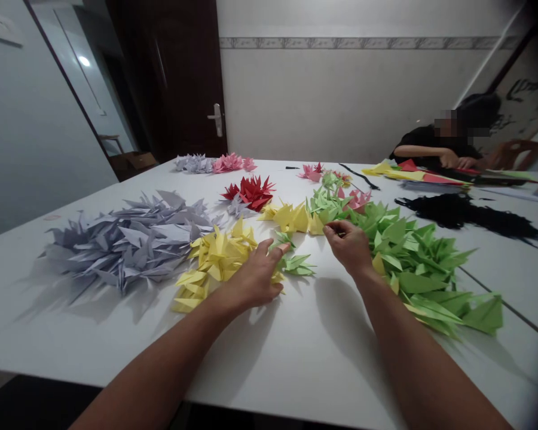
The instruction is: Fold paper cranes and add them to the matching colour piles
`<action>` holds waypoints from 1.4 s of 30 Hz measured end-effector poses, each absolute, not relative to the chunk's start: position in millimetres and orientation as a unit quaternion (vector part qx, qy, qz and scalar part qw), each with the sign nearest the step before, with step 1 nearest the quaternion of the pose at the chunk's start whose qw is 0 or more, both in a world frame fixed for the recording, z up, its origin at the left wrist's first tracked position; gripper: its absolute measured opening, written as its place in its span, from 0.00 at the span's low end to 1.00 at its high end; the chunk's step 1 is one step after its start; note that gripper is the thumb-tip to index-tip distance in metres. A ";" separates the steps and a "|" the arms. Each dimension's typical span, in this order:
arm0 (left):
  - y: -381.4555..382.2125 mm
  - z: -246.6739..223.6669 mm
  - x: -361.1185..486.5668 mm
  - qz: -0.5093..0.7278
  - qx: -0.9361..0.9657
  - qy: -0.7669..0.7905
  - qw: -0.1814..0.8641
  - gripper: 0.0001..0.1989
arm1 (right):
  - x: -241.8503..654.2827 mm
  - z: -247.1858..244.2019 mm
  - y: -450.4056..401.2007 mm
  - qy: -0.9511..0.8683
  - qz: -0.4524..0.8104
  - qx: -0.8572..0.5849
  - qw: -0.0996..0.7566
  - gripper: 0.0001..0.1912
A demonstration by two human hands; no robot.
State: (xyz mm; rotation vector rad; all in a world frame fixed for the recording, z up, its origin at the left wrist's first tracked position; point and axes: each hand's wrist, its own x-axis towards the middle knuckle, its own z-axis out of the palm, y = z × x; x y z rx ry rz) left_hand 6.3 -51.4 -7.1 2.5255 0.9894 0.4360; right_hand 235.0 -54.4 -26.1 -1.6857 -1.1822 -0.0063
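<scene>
My left hand (262, 275) is over the right edge of a pile of yellow folded paper pieces (222, 254), its fingers apart, beside a few green folded pieces (298, 264). Closed in a pinch, my right hand (348, 243) touches or nearly touches a yellow piece (316, 224) at the end of a yellow row. Whatever lies between its fingertips is too small to make out. A large heap of green folded paper (424, 257) spreads right of my right hand. On the left lies a big pile of pale lilac folded paper (134, 239).
Red folded pieces (253, 192) and pink ones (231, 163) lie farther back on the white table (94, 352). At the right are black strands (470, 215) and coloured paper sheets (412, 173). A person in black (430, 143) leans over the table's far right.
</scene>
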 end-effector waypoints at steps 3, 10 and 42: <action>-53.4 -3.6 5.2 0.105 0.897 0.381 0.199 0.41 | 232.1 -32.4 -52.0 -0.513 0.012 -0.715 0.475 0.14; -51.7 -1.0 -0.2 0.096 0.902 0.393 0.151 0.41 | 227.0 -37.2 -51.8 -0.511 0.013 -0.729 0.455 0.13; -56.2 -13.3 17.0 0.534 0.774 0.206 0.269 0.18 | 202.6 -11.8 -30.6 -0.416 0.202 -0.623 0.632 0.25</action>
